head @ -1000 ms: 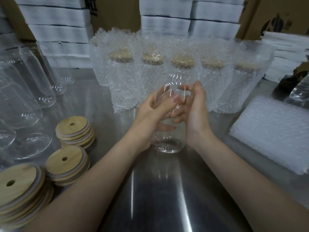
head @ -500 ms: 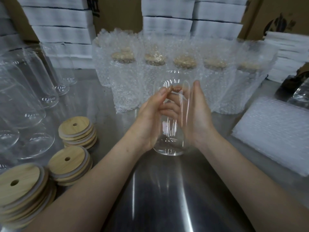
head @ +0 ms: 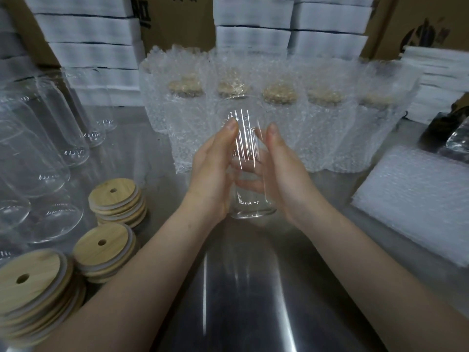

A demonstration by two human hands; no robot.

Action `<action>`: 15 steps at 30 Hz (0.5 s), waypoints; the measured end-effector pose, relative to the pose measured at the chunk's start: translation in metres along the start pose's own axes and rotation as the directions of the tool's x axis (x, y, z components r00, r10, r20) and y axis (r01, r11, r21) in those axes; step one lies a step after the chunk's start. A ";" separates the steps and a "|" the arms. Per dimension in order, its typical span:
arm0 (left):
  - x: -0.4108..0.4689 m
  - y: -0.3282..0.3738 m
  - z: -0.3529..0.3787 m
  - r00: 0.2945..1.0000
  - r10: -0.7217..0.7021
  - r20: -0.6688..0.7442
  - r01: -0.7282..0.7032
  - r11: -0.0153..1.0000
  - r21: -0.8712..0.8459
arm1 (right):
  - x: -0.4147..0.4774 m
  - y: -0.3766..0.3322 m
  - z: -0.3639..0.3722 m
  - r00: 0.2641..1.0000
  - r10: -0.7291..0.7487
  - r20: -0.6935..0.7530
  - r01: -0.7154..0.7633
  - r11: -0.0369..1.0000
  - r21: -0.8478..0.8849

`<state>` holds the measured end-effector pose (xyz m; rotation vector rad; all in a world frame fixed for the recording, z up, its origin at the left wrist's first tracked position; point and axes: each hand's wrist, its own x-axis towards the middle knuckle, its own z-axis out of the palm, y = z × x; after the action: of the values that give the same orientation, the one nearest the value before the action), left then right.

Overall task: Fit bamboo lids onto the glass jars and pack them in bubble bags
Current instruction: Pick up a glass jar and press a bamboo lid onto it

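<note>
A clear glass jar without a lid is upright between my two hands at the centre, just above the steel table. My left hand presses its left side with fingers reaching up the wall. My right hand holds the right side, thumb up, and fingers show through the glass behind the jar. Three stacks of bamboo lids with a straw hole lie at left: one far, one middle, one near. Flat bubble bags are piled at right.
A row of several lidded jars in bubble bags stands right behind my hands. Several bare glass jars crowd the left side. White foam boxes and cardboard cartons line the back. A dark object lies at far right.
My left fingers have come off the jar's front and now lie along its side. The jar has turned between my palms and stands more upright.
</note>
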<state>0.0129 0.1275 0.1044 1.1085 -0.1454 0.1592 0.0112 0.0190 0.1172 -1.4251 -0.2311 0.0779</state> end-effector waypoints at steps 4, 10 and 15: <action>-0.002 0.002 0.000 0.993 0.087 -0.076 -0.081 0.994 0.074 | 0.000 0.006 0.004 0.993 0.069 -0.096 -0.072 0.997 -0.025; -0.007 0.001 0.000 0.956 0.292 -0.016 -0.273 0.911 0.309 | 0.000 0.012 0.006 0.964 0.112 -0.241 -0.157 0.971 -0.179; -0.009 0.001 -0.001 0.915 0.404 0.012 -0.366 0.815 0.450 | -0.002 0.007 -0.003 0.939 -0.056 -0.340 -0.080 0.924 -0.374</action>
<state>0.0042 0.1284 0.1031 1.5194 -0.2679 0.6317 0.0109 0.0165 0.1094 -1.8032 0.0605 -0.2200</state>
